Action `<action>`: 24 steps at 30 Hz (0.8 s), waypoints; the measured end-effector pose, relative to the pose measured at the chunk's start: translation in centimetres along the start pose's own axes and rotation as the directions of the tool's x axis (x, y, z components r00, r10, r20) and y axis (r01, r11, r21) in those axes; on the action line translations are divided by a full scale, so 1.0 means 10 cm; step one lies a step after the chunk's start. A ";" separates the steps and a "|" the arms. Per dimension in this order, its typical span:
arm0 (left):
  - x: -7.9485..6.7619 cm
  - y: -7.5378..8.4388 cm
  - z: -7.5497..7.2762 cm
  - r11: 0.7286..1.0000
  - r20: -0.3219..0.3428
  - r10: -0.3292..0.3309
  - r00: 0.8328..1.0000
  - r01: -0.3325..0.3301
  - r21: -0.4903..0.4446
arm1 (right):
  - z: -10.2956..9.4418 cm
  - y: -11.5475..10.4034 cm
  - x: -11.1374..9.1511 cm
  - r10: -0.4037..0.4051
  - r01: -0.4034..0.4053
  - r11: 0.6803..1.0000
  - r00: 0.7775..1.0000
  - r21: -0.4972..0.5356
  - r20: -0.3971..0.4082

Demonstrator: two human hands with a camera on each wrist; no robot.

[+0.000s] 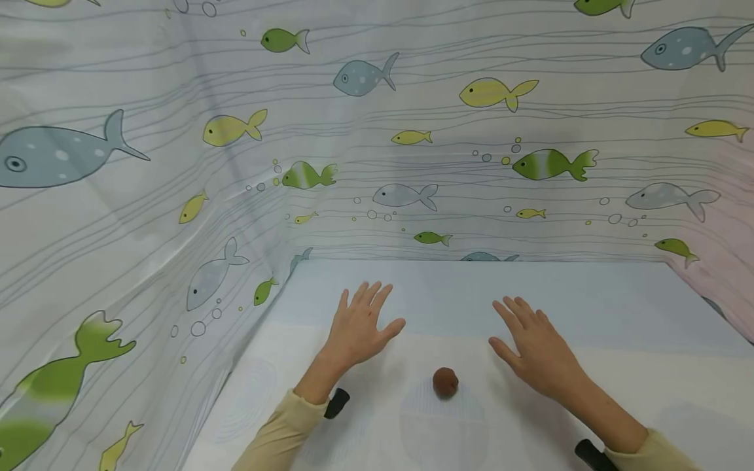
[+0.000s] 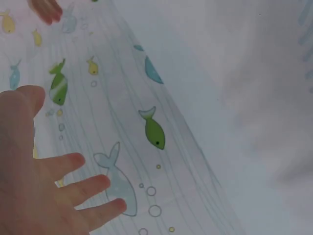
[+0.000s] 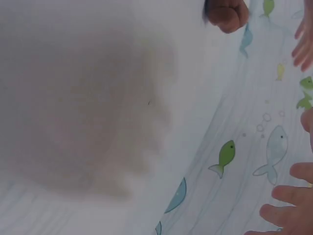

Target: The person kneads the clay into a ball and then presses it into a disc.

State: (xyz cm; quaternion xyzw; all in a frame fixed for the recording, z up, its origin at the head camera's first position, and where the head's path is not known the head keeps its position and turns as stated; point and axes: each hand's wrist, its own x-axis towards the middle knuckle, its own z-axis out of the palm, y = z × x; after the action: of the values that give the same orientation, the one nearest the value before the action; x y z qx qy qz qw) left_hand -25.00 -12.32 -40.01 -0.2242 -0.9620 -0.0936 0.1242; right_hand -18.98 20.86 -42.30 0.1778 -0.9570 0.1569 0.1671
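A small reddish-brown ball [image 1: 445, 383], lumpy like modelling clay, lies on the white table between the two hands; the right wrist view shows the brown ball [image 3: 227, 15] at its top edge. My left hand [image 1: 358, 330] hovers over the table to the ball's left, fingers straight and spread, holding nothing. On the other side my right hand [image 1: 540, 353] is likewise raised, its fingers extended and thumb apart. Neither hand touches the ball. Spread fingers of the left hand [image 2: 29, 171] fill the lower left of the left wrist view.
The white table [image 1: 377, 432] has faint printed patterns and a pale blue band at its back. Behind it and along the left hangs a fish-print curtain [image 1: 353, 157]. A pinkish part of the curtain [image 1: 730, 261] borders the right side. Black straps [image 1: 338, 403] sit at both wrists.
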 end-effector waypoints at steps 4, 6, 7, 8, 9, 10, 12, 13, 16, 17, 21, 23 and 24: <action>-0.02 0.01 0.01 1.000 -0.026 0.001 1.000 -0.001 -0.030 | 0.06 -0.04 0.01 -0.025 0.025 1.000 0.999 -0.005 -0.031; -0.03 0.01 0.00 0.999 -0.032 0.001 0.999 -0.002 -0.043 | 0.08 -0.05 0.01 -0.034 0.034 0.999 0.998 -0.002 -0.048; -0.04 0.01 0.00 0.999 -0.032 0.000 0.999 -0.002 -0.047 | 0.09 -0.06 0.01 -0.038 0.038 0.999 0.998 -0.001 -0.058; -0.04 0.01 0.00 0.999 -0.035 -0.001 0.999 -0.001 -0.051 | 0.10 -0.07 0.01 -0.039 0.040 0.999 0.997 0.005 -0.066; -0.04 0.01 0.00 0.999 -0.037 -0.001 0.999 -0.001 -0.054 | 0.11 -0.08 0.01 -0.040 0.041 0.999 0.996 0.011 -0.074; -0.05 0.01 0.00 0.998 -0.041 0.000 0.999 -0.002 -0.058 | 0.12 -0.08 0.01 -0.041 0.042 0.999 0.996 0.016 -0.082; -0.05 0.01 0.00 0.998 -0.046 -0.002 0.999 -0.001 -0.064 | 0.15 -0.10 0.02 -0.038 0.041 0.999 0.995 0.032 -0.091; -0.05 0.01 0.01 0.998 -0.048 -0.003 0.999 0.000 -0.068 | 0.16 -0.12 0.02 -0.037 0.041 0.998 0.995 0.041 -0.095; -0.06 0.01 0.02 0.996 -0.052 -0.006 0.999 0.002 -0.084 | 0.21 -0.16 0.02 -0.036 0.042 0.997 0.995 0.063 -0.096; -0.06 0.01 0.03 0.996 -0.053 -0.007 0.999 0.002 -0.088 | 0.23 -0.18 0.03 -0.037 0.043 0.997 0.995 0.070 -0.096; -0.08 0.02 0.03 0.992 -0.053 -0.007 0.999 0.000 -0.123 | 0.30 -0.25 0.03 -0.036 0.044 0.995 0.995 0.090 -0.092; -0.09 0.02 0.04 0.991 -0.055 -0.005 0.998 -0.002 -0.135 | 0.33 -0.29 0.03 -0.034 0.043 0.994 0.995 0.101 -0.089; -0.10 0.02 0.04 0.990 -0.056 -0.004 0.998 -0.003 -0.138 | 0.35 -0.31 0.03 -0.034 0.044 0.993 0.996 0.108 -0.088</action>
State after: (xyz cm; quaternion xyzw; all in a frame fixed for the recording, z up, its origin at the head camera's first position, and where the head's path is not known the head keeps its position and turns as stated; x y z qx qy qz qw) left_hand -24.11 -12.43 -40.61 -0.2293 -0.9495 -0.1662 0.1353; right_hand -18.97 16.79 -44.57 0.1984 -0.9352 0.2133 0.2013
